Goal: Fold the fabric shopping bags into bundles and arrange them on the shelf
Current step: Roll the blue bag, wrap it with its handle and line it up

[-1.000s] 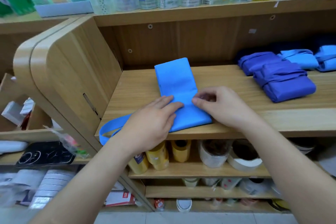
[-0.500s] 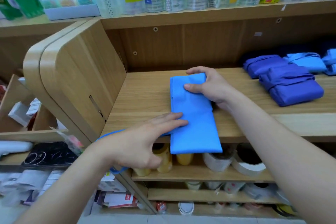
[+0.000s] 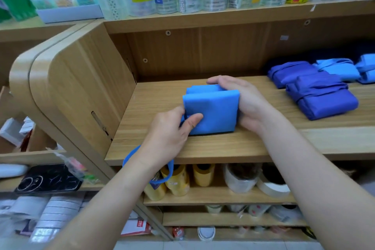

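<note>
The shelf [image 3: 223, 148] has bare wood between the side panel [image 3: 81, 91] on the left and the folded bundles [image 3: 322, 99] on the right. The blue bag [image 3: 213, 111] sits folded there, near the front edge, and its strap [image 3: 129, 156] hangs over that edge. The right hand [image 3: 243, 101] has its grip clamped around the bag's right side. The left hand [image 3: 168, 140] pinches the bag's left corner.

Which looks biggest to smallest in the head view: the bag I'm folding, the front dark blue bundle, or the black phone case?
1. Front dark blue bundle and the bag being folded: too alike to rank, since the bag is partly covered.
2. Black phone case: smallest.
</note>
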